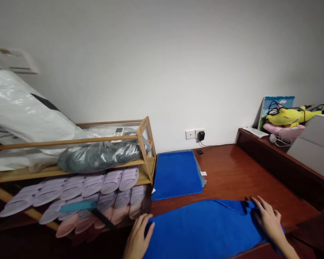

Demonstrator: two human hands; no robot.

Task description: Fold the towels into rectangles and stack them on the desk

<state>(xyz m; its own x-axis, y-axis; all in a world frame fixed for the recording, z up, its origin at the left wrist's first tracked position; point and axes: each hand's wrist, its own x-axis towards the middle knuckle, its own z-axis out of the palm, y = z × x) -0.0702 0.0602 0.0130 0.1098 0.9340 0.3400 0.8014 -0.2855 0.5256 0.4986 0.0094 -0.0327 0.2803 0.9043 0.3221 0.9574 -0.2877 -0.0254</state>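
A blue cloth (205, 228) lies spread on the reddish-brown wooden surface in front of me, with a narrow dark strip or loop at its upper right corner. My left hand (139, 235) is at the cloth's left edge, fingers stretched out and thumb apart. At the right end, my right hand (268, 217) rests on the cloth near that corner, its fingers spread. Further back lies a flat blue folded cloth (176, 174). Greyish-blue fabric (203, 178) with a white tag sticks out from under its right side.
On the left stands a wooden rack (145, 144) with lilac slippers (110, 182), pink slippers (120, 215) and a plastic-wrapped dark bundle (102, 156). A black plug (201, 135) sits in the wall socket. A yellow plush toy (288, 117) and white drawers (317, 140) are at right.
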